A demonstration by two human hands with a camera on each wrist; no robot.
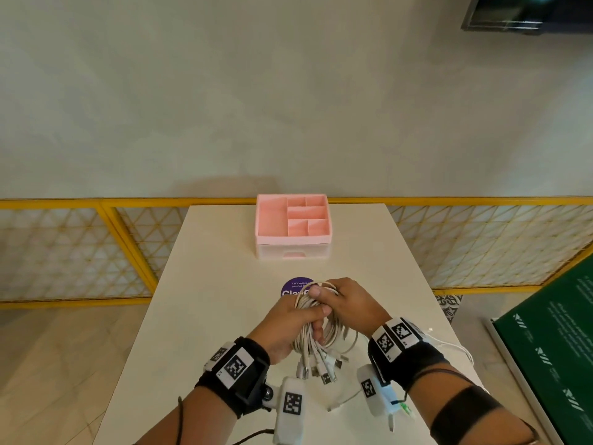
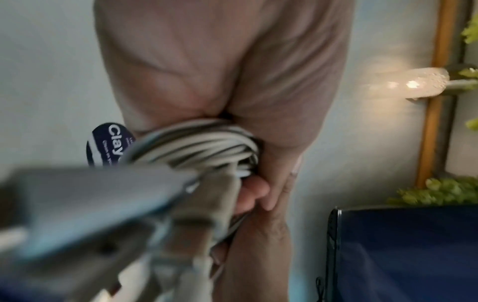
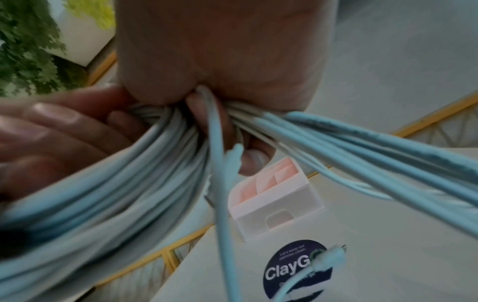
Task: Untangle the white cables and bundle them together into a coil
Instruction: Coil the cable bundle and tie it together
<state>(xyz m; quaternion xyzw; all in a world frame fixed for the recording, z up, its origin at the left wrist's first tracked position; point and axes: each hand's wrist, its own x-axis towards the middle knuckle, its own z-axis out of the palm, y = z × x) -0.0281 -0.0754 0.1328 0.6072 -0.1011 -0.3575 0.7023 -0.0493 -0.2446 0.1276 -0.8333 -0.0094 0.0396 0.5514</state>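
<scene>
A coil of white cables [image 1: 332, 330] is held upright above the white table [image 1: 208, 300], between both hands. My left hand [image 1: 308, 316] grips the coil's near left side, thumb over the strands. At the top of the coil, my right hand [image 1: 324, 292] curls its fingers round the loops. Several USB plugs [image 1: 321, 367] hang from the bottom of the coil. In the left wrist view the cables [image 2: 201, 147] pass through my left hand [image 2: 258, 183], with blurred plugs in front. In the right wrist view the cables [image 3: 129, 173] fan out from my right hand [image 3: 220, 122].
A pink compartment organizer [image 1: 292, 220] with a drawer stands at the table's far end. A round purple sticker [image 1: 293, 285] lies on the table just beyond the hands. A yellow mesh railing [image 1: 96, 239] runs behind the table, and a green board [image 1: 545, 348] stands on the right.
</scene>
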